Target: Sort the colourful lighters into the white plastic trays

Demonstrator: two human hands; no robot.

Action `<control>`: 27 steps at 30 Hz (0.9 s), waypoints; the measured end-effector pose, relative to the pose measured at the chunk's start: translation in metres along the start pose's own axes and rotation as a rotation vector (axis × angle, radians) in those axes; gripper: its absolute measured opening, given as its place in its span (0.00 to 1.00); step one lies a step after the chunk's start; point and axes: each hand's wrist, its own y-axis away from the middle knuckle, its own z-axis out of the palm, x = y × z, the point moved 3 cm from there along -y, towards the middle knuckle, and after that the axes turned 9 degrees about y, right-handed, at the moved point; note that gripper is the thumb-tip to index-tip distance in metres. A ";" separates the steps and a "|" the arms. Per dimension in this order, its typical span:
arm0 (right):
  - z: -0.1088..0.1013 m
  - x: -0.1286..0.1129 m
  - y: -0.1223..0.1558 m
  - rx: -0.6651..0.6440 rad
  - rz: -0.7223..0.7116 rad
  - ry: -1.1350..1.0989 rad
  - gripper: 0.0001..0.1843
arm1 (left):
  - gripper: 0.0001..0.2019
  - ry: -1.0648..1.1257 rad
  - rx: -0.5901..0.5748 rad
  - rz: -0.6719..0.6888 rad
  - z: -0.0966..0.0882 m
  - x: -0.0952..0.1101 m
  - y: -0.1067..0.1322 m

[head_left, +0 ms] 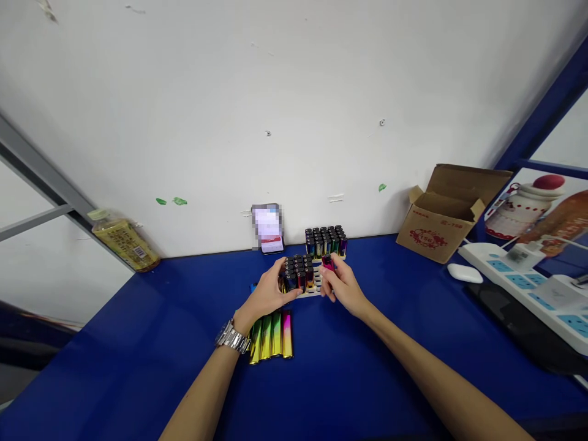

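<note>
Several black-topped lighters (301,278) with shiny coloured bodies stand upright in a white slotted rack (309,293). My left hand (270,290) is curled round the left end of this rack, its thumb along the front and its fingertips partly hidden behind the lighters. Between the thumb and fingers of my right hand (345,288) is a pink lighter (327,263) with a black top, upright at the rack's right side. Whether its lower end sits in a slot is hidden by the fingers. Below my left hand lie several long metallic rainbow-coloured pieces (275,335), side by side.
Behind the rack stands a second group of lighters (326,241). A phone (268,229) leans on the wall. At the left lies a tilted bottle (125,240). To the right are an open cardboard box (427,228), a white case (465,273) and a power strip (528,288).
</note>
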 end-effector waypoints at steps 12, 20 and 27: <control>0.012 -0.001 -0.001 0.325 0.395 -0.288 0.31 | 0.34 0.040 0.007 0.005 0.000 0.004 0.001; 0.018 -0.006 0.002 0.275 0.469 -0.296 0.33 | 0.35 0.039 0.003 -0.003 0.000 0.002 0.001; 0.020 -0.005 0.003 0.311 0.488 -0.289 0.32 | 0.34 0.049 -0.003 -0.007 0.000 0.006 0.001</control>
